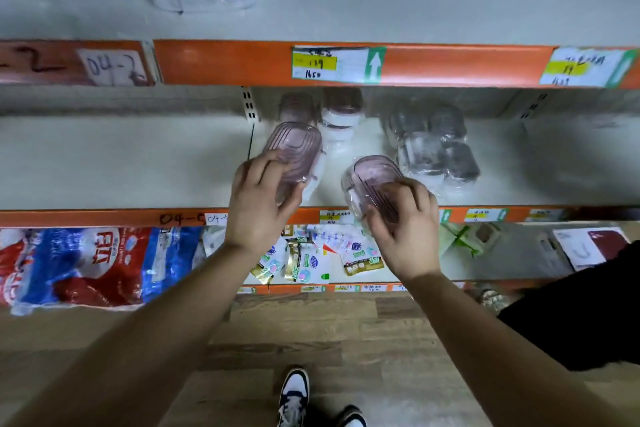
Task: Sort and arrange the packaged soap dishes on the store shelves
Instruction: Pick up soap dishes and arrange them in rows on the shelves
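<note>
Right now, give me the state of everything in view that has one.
left hand, grips the left pink dish.
right hand, grips the right pink dish.
left pink dish, wrapped, held above the middle shelf.
right pink dish, wrapped, held at its front edge.
pink-and-white stack, wrapped, standing at the back.
grey dishes, wrapped, piled loosely beside it.
sachets, scattered on the lower shelf.

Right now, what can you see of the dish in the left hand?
The dish is oval, translucent pink plastic with concentric ridges on its face, wrapped in clear film. It is tilted, above the middle shelf near the front edge. The left hand grips its near end. Whether it touches the shelf is unclear.
</note>
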A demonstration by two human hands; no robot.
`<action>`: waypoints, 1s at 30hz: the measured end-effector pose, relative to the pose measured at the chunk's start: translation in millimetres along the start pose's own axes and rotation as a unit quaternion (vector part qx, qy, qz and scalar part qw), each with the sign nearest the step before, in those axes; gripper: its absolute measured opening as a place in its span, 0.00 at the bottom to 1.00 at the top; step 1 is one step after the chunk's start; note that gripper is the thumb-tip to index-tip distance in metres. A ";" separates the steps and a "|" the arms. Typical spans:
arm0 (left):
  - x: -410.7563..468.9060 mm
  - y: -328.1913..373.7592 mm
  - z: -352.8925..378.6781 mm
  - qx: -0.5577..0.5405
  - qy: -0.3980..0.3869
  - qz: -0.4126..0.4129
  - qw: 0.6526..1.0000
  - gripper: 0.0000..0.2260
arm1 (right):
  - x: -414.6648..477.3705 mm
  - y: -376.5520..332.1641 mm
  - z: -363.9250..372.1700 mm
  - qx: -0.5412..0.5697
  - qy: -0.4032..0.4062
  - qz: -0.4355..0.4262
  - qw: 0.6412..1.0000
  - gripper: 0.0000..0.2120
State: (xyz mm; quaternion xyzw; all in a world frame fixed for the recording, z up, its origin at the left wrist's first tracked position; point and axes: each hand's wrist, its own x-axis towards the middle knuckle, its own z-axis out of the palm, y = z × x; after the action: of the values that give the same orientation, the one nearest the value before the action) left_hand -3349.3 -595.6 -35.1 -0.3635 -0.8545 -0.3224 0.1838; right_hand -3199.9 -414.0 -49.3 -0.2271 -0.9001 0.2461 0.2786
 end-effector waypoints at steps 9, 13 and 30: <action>-26.1 73.4 -90.4 -0.032 0.025 0.014 0.999 0.18 | -12.9 -43.6 -93.3 0.049 0.069 -0.060 0.995 0.17; -3.7 89.6 -126.3 -0.010 0.071 0.070 0.995 0.16 | 4.3 -61.2 -127.0 0.049 0.106 -0.108 0.987 0.18; 166.7 37.3 -145.0 0.067 -0.057 0.025 0.996 0.22 | 183.6 -98.3 -126.3 -0.035 0.046 -0.087 0.995 0.27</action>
State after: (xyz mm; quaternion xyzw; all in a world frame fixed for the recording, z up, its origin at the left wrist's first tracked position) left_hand -3421.6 -591.4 177.0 -0.3891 -0.8740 -0.2388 0.1665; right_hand -3285.2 -350.0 169.6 -0.1689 -0.9107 0.1789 0.3317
